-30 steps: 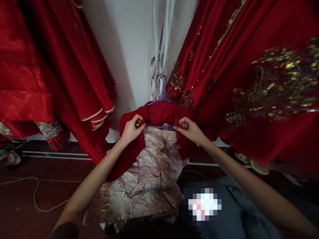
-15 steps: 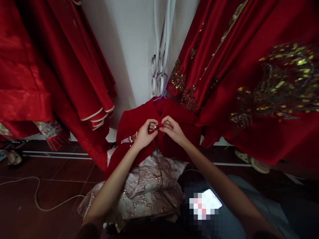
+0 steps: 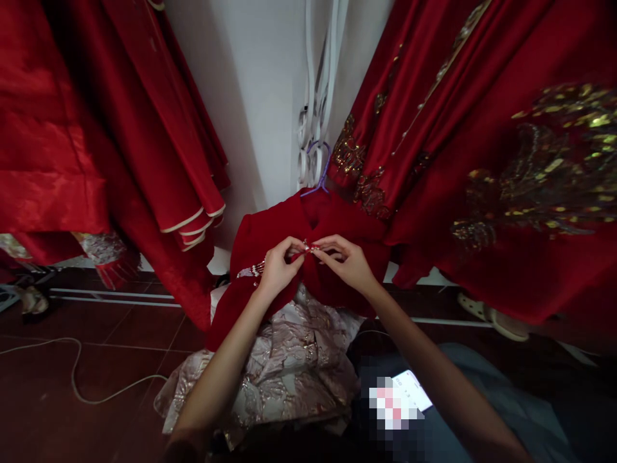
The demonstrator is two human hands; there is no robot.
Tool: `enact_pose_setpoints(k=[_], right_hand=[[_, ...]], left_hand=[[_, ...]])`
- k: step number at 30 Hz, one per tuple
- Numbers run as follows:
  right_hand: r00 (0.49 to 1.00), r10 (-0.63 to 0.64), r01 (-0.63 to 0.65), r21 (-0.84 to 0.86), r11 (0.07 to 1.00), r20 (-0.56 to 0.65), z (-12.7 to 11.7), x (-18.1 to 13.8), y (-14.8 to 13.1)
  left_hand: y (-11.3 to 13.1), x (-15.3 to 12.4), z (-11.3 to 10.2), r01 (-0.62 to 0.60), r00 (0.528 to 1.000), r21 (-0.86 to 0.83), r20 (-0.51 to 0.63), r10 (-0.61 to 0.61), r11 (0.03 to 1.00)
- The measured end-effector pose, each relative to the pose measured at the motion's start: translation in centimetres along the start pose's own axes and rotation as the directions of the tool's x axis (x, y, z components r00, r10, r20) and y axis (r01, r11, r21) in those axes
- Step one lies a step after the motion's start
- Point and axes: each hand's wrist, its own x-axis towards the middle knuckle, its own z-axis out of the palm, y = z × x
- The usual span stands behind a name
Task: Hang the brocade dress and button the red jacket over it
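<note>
While long red clothes hang on both sides of the fingers, a pale shiny dress spreads below them. A red jacket hangs directly under the fingertips, with a purple hanger showing at its neck, beyond them. The left hand and the right hand pinch the jacket's front, tips nearly meeting. Strings of beads lie just left of the left fingers; a small shiny fastener sits between the two pinches.
</note>
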Motion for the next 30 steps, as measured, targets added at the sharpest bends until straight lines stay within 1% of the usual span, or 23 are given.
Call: enact_pose_setpoints(k=[4, 6, 11, 15, 19, 25, 27, 30], right_hand=[[0.998, -0.045, 0.041, -0.070, 0.997, -0.049, -0.1, -0.1, -0.4], [0.997, -0.054, 0.048, -0.098, 0.994, -0.054, -0.1, -0.1, -0.7], [0.999, -0.050, 0.052, -0.124, 0.991, 0.016, -0.4, 0.2, -1.2], [0.996, -0.040, 0.049, -0.119, 0.992, 0.077, -0.7, 0.9, -1.2], [0.996, -0.026, 0.037, -0.121, 0.992, 0.089, -1.2, 1.1, -1.0], [1.000, 0.028, -0.028, -0.064, 0.998, 0.002, -1.8, 0.9, -0.7], [0.999, 0.046, -0.047, -0.032, 0.998, -0.027, -1.8, 0.8, -0.6], [0.992, 0.069, -0.069, 0.013, 0.998, -0.101, -1.4, 0.5, -0.3]], left_hand=[[1.1, 0.0, -0.9, -0.101, 0.992, 0.191, 0.097, 0.083, 0.977], [1.4, 0.1, -1.1, -0.131, 0.986, 0.238, 0.135, 0.101, 0.962], [1.5, 0.8, -1.1, -0.090, 0.980, 0.219, 0.191, 0.047, 0.971], [2.1, 1.5, -1.2, -0.096, 0.958, 0.281, 0.287, 0.012, 0.955], [3.0, 2.0, -1.4, -0.121, 0.948, 0.333, 0.317, 0.010, 0.935], [4.4, 2.9, -1.0, -0.112, 0.942, 0.375, 0.334, -0.021, 0.920], [4.8, 3.5, -0.8, -0.100, 0.942, 0.395, 0.333, -0.041, 0.913], [5.1, 4.0, -0.3, -0.065, 0.947, 0.418, 0.311, -0.075, 0.906]])
